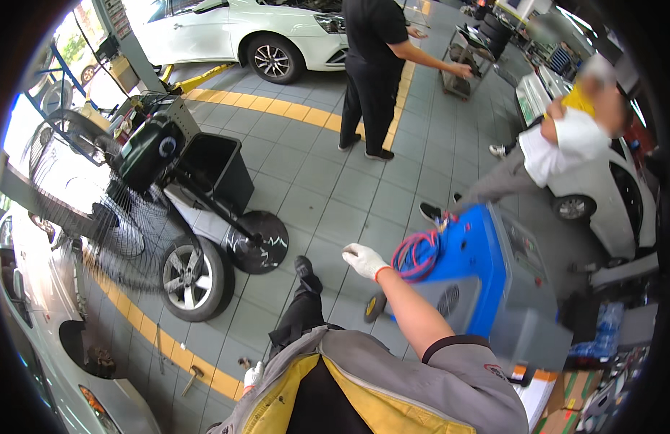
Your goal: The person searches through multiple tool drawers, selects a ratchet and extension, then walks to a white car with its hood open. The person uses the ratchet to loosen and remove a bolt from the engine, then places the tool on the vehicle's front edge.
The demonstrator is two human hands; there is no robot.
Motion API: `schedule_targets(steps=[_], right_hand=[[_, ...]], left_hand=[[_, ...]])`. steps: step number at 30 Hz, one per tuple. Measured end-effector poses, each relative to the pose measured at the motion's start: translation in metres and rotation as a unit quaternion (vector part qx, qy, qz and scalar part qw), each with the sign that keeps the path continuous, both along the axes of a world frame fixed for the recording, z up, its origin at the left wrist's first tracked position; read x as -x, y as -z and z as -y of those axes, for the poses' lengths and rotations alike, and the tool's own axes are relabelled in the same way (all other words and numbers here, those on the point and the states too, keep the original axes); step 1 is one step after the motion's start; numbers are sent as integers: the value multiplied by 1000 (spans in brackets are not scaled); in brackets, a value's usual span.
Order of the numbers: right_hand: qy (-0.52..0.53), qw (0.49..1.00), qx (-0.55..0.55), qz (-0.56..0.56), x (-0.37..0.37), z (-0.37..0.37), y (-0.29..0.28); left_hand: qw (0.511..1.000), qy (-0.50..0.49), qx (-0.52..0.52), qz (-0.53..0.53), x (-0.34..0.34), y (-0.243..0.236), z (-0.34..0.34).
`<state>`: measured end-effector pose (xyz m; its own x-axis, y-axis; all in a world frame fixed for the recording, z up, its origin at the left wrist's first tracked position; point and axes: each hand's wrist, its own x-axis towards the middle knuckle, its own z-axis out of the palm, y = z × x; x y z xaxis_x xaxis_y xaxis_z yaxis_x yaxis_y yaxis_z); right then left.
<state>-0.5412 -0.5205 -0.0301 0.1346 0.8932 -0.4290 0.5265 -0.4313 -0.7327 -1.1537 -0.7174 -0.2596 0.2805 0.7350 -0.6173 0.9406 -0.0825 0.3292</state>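
Observation:
My right hand (365,262), in a white knitted glove with an orange cuff, reaches forward over the tiled floor. Its fingers are loosely stretched out and hold nothing. Just to its right, pink-red and blue hoses (416,257) lie coiled on a blue and grey wheeled machine (468,249). Low beside my body is my left hand (254,375), also in a white glove and partly hidden by my grey jacket. Its fingers look curled, with a small dark brownish thing (244,362) at their tips; what that is I cannot make out.
A floor fan (259,242) stands ahead to the left, beside a detached car wheel (194,278) and a black bin (223,170). A hammer (193,377) lies near a silver car (49,347). One person (374,65) stands ahead; another (559,148) is at the right.

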Motion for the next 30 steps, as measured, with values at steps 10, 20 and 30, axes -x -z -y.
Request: schedule_targets(steps=[10,20,30], right_hand=[[-109,880,460,46,-214,-183,117],[9,975,221,28,-335,-590,161],[109,972,96,-183,-344,-1012,95]], left_hand=[[940,-316,104,73,-194,-70,-405],[972,-232,-16,23,-351,-108,-716],[916,-381,37,121,-438,-157,-1134]])
